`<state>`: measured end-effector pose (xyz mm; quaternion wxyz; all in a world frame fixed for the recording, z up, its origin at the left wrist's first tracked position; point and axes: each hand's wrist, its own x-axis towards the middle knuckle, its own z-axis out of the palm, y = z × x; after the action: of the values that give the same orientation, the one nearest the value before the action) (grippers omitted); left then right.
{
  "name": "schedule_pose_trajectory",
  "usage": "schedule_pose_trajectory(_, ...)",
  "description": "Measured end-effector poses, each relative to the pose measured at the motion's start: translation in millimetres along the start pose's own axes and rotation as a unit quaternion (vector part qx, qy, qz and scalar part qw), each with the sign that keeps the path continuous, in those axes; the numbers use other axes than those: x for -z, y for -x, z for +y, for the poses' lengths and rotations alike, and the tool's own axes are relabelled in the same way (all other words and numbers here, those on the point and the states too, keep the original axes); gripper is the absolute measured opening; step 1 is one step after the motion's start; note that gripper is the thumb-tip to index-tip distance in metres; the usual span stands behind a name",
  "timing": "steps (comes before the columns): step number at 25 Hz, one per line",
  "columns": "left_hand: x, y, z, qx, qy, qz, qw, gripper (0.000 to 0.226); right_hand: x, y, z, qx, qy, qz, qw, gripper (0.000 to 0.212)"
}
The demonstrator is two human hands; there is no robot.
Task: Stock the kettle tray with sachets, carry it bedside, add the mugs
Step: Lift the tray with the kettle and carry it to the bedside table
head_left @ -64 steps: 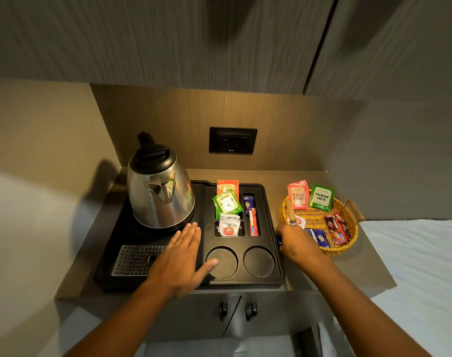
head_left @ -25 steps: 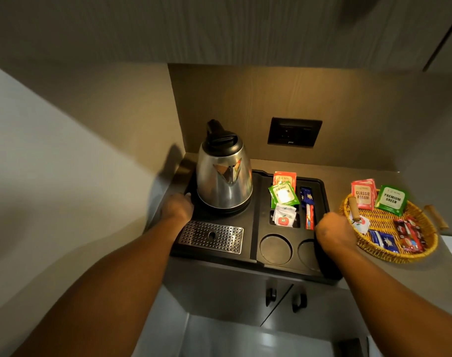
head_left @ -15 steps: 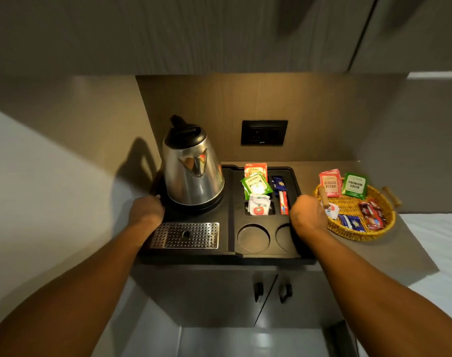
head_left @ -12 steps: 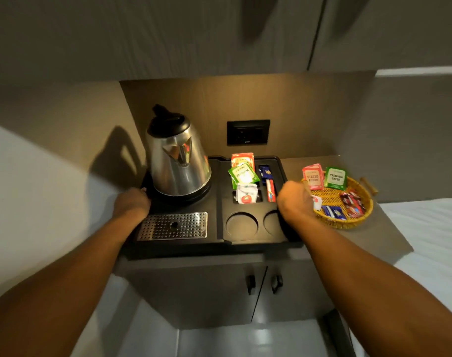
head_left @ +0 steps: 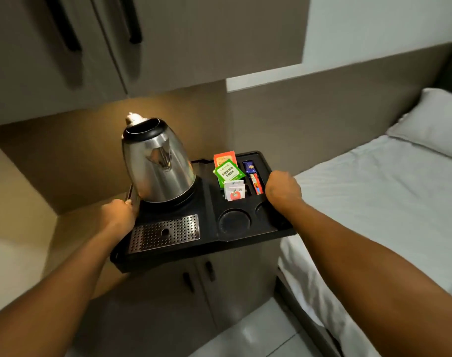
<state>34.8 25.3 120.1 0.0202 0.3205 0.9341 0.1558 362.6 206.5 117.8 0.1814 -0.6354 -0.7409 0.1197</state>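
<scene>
Room: bed [head_left: 374, 197] right, cabinet [head_left: 194, 292] below
Tray [head_left: 209, 243]: stiff, kettle [head_left: 158, 163]-heavy on left; sachets [head_left: 231, 176] loose
Grip: left hand [head_left: 118, 215], right hand [head_left: 283, 189] curled round opposite edges

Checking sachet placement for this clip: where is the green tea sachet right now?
In the head view, the green tea sachet sits in the black tray's far-right compartment, overlapping an orange sachet, just right of the kettle.
</scene>
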Motion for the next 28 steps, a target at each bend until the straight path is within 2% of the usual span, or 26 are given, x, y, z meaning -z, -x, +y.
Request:
schedule_pose_trajectory(2,-14,32,53,-0.036,0.032,-0.009,0.999,0.038,38,21,71,-0.042,-0.001,0.029,0.999,0.025)
schedule_pose_trajectory(4,-29,70,110,-0.105,0.024,-0.026,0.994,0.038,83,48,144,-0.082,-0.003,0.059,0.995,0.025)
schedule_pose_trajectory(6,-43,122,177,-0.225,-0.003,-0.049,0.973,0.035,132,86,221,-0.14,0.008,0.09,0.986,0.024)
schedule_pose_trajectory(8,-56,171,243,-0.304,0.025,-0.062,0.95,0.038,177,124,289,-0.195,0.02,0.12,0.973,0.023)
schedule_pose_trajectory(14,-96,345,428,-0.443,0.074,-0.135,0.883,0.044,270,256,473,-0.382,0.078,0.183,0.902,0.024)
schedule_pose_trajectory(21,-141,521,591,-0.542,0.087,-0.179,0.816,0.037,341,339,631,-0.507,0.079,0.25,0.821,0.025)
schedule_pose_trajectory(25,-181,578,697,-0.578,0.088,-0.179,0.791,0.037,374,324,725,-0.53,0.085,0.261,0.802,0.023)
schedule_pose_trajectory(28,-224,618,810,-0.591,0.111,-0.192,0.775,0.039,406,278,821,-0.548,0.093,0.267,0.787,0.024)
